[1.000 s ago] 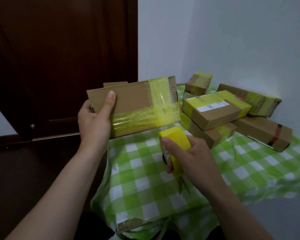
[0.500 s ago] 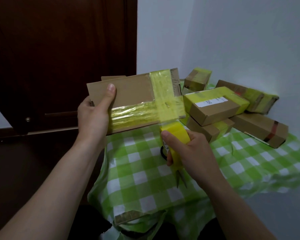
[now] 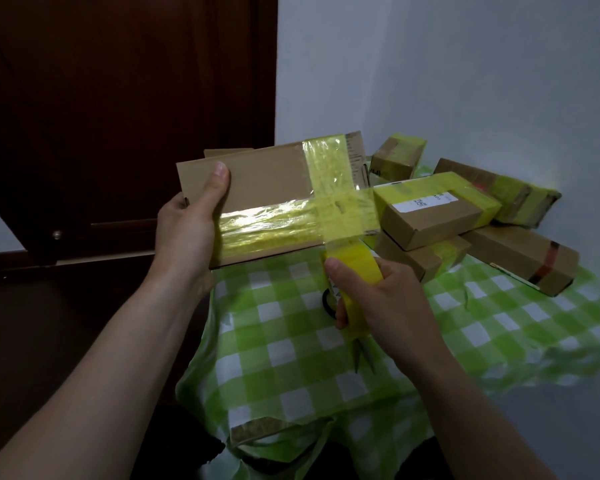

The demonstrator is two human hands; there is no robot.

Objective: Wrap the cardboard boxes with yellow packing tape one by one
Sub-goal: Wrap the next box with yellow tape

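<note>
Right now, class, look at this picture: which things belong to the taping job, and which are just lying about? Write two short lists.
In the job:
cardboard box, gripped by the left hand
yellow tape roll, gripped by the right hand
pile of boxes at the back

Just lying about:
green checked cloth
dark door
white wall

Left grip (image 3: 187,230) clasps the box (image 3: 267,174), right grip (image 3: 385,303) curled round the tape roll (image 3: 355,263).

A brown cardboard box (image 3: 267,178) is crossed by yellow tape; green-and-white checks cover the cloth (image 3: 284,358) beneath the hands.
</note>
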